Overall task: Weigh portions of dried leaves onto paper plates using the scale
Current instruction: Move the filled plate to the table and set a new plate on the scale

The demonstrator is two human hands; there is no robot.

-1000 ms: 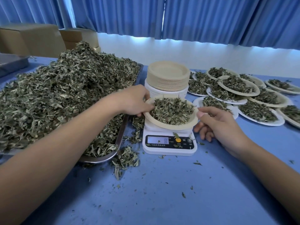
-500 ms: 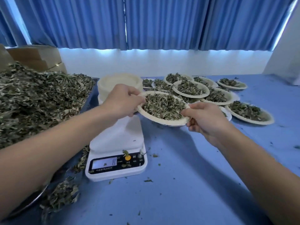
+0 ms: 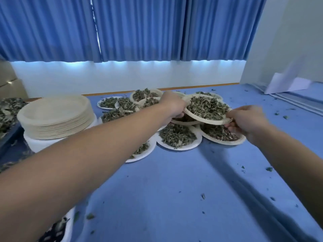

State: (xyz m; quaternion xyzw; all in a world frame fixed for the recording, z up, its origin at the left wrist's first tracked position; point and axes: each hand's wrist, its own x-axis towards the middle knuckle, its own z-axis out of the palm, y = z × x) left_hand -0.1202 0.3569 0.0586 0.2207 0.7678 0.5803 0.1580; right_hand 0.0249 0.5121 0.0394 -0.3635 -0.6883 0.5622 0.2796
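Both hands are busy with one filled plate (image 3: 209,121). The left hand (image 3: 172,105) grips the rim on the side toward the stack of empty plates (image 3: 56,116), its fingers curled around the edge. The right hand (image 3: 244,119) pinches the opposite rim, with the thumb on top and the other fingers below. I think this two-sided hold is chosen because a thin paper plate bends easily, and the loose dried leaves (image 3: 208,107) would slide off if it tilted. The plate is held nearly level.

It is in the air to the right of the stack, directly above the group of filled plates (image 3: 178,137) lying on the tabletop (image 3: 174,189). Whether it already touches the plate under it, I cannot tell. Those plates overlap one another like roof tiles, probably to save space, so this one will likely be laid partly on its neighbours. In my judgement the portion is already weighed, and the step in hand is to set it down with the others.

The stack stands close by, I suppose so that the next empty plate is easy to take. To the left of the stack, a part of the loose leaf pile (image 3: 7,109) shows. In front of the stack, under the left forearm, a white object (image 3: 69,229) may be the scale, but too much of it is hidden.
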